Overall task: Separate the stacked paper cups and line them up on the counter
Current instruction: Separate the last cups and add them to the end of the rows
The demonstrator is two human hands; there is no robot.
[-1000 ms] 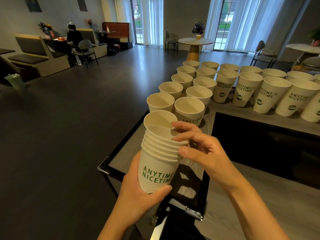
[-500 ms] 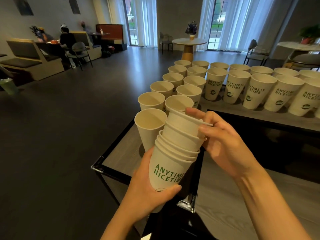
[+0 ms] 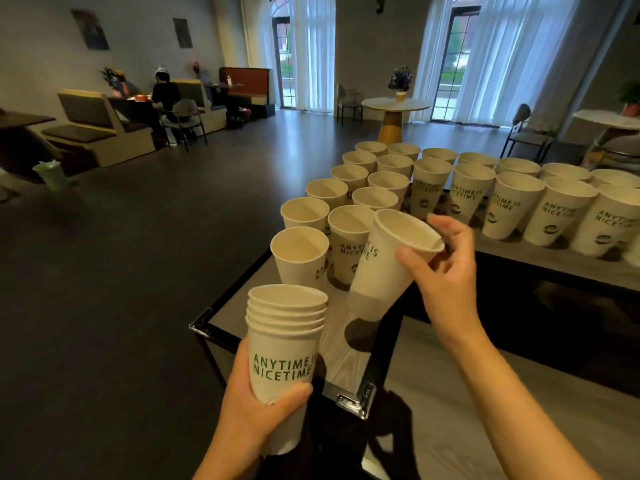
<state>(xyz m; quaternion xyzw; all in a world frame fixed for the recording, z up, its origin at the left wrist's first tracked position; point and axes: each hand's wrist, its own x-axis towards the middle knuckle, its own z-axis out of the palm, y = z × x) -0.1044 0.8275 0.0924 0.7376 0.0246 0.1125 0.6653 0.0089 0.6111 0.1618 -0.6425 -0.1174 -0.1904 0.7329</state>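
The freed cup [image 3: 388, 268] hangs in the air over the counter's [image 3: 571, 268] near left corner, pinched at its rim by the right hand [image 3: 445, 268], thumb on the near lip and fingers [image 3: 446, 225] curled over the far one. Its long axis is tilted: mouth up and toward the right, base down and toward the left, over a bare patch just this side of the two nearest standing cups [image 3: 300, 256]. Setting it down looks to turn on that tilt; the base must swing under the rim so the cup lands upright, next in the right-hand column beside the front cup of the left one.

The left hand [image 3: 259, 407] is closed around the bottom of the stack [image 3: 285, 341], held upright at the counter's near left edge, about five rims showing. The right hand is clearly the nearer to the open spot. Behind, two columns run toward the far edge, and more cups [image 3: 561, 209] line the right arm of the counter.
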